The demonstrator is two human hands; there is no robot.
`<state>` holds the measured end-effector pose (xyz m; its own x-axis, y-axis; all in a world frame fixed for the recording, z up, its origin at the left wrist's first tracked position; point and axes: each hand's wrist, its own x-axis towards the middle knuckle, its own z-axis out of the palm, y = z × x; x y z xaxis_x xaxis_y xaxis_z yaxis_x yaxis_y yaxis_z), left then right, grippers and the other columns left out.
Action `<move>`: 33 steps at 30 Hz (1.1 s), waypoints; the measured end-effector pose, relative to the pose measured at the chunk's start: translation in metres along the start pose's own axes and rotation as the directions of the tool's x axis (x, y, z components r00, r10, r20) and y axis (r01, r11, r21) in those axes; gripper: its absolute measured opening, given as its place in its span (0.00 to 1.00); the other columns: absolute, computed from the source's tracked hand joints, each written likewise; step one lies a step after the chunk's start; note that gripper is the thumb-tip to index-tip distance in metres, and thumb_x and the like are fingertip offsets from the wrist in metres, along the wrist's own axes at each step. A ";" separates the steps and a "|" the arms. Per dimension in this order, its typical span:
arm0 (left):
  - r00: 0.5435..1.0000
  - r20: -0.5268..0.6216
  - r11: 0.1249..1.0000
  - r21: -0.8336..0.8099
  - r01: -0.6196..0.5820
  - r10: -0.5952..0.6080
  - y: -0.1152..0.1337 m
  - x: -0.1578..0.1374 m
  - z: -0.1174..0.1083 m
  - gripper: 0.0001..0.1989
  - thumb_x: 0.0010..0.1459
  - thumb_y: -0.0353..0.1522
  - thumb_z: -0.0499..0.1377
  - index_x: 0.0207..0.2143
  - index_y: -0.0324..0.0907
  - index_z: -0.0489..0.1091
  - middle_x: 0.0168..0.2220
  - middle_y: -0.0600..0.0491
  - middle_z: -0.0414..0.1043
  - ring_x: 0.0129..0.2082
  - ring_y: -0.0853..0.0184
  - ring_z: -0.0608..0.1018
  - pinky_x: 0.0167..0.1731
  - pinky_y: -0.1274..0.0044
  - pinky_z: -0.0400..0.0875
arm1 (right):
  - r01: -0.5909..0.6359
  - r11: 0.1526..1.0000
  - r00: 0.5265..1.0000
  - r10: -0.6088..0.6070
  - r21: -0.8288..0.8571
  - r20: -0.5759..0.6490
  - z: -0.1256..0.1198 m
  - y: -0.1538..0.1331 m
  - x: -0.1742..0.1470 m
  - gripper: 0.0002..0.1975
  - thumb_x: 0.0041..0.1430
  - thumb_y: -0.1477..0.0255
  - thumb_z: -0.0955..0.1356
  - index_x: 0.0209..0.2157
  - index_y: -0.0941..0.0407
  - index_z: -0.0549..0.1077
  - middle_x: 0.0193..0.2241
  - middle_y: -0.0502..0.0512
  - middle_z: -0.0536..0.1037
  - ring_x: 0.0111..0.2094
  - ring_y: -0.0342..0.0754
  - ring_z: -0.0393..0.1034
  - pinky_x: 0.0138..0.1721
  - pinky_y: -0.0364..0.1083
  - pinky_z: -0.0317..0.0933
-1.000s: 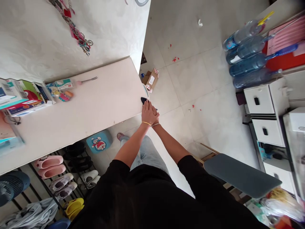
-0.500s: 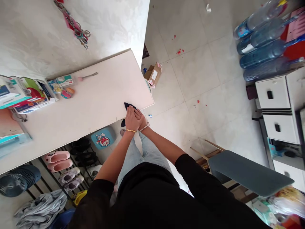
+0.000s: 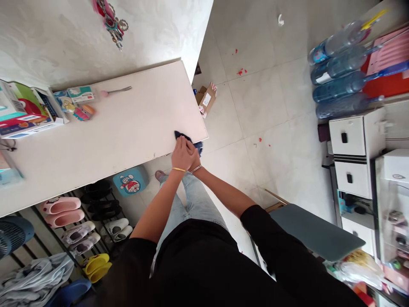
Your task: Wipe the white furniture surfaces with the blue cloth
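Note:
A dark navy cloth (image 3: 199, 147) lies bunched at the front right corner of the pale tabletop (image 3: 143, 115), partly hanging past its edge. My left hand (image 3: 182, 157) presses down on the cloth, fingers together and pointing away from me. Against it, overlapping, is my right hand (image 3: 193, 158), also closed over the cloth. Both hands cover the middle of the cloth, so its full shape is hidden. A bracelet circles each wrist.
Boxes (image 3: 30, 106), a small toy (image 3: 83, 112) and a fork-like utensil (image 3: 116, 91) lie on the tabletop's left. Below are a blue stool (image 3: 131, 181) and a shoe rack with slippers (image 3: 65, 205). A grey folding board (image 3: 316, 230), drawers (image 3: 348, 157) and large water bottles (image 3: 338, 87) stand to the right.
My hands and the cloth have moved slightly right along the table's front edge toward the corner. More cloth now shows past the edge. The camera view has shifted too.

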<state>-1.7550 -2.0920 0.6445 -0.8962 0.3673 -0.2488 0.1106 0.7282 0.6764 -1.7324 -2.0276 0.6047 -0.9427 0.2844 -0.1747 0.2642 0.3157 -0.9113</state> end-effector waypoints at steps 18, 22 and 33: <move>0.974 -0.123 0.965 -0.206 0.163 -0.190 -0.028 0.021 -0.018 0.06 0.60 0.29 0.57 0.38 0.44 0.73 0.41 0.50 0.75 0.42 0.63 0.78 0.51 0.71 0.73 | -0.216 0.974 0.969 0.205 -0.067 -0.140 0.010 -0.011 -0.032 0.18 0.59 0.79 0.65 0.51 0.59 0.68 0.56 0.67 0.69 0.51 0.52 0.68 0.55 0.51 0.65; 0.974 -0.102 0.964 -0.195 0.180 -0.203 -0.016 0.026 -0.013 0.05 0.54 0.27 0.59 0.33 0.44 0.74 0.41 0.50 0.76 0.40 0.65 0.79 0.49 0.73 0.74 | -0.427 0.894 0.866 0.447 0.136 -0.224 0.015 -0.007 -0.030 0.13 0.59 0.71 0.68 0.45 0.56 0.64 0.45 0.59 0.73 0.35 0.45 0.70 0.40 0.46 0.67; 0.944 -0.022 0.940 -0.104 0.324 -0.328 0.006 0.072 -0.009 0.02 0.47 0.31 0.68 0.27 0.46 0.78 0.29 0.55 0.81 0.35 0.62 0.81 0.45 0.71 0.73 | -0.535 0.716 0.718 0.665 0.448 -0.207 0.010 0.003 -0.012 0.09 0.60 0.64 0.68 0.35 0.53 0.65 0.31 0.46 0.73 0.32 0.42 0.67 0.36 0.42 0.61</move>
<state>-1.8225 -2.0665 0.6367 -0.8921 0.0952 -0.4417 -0.2312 0.7437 0.6272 -1.7222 -2.0395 0.6001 -0.4585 0.6013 -0.6544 0.6024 -0.3311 -0.7263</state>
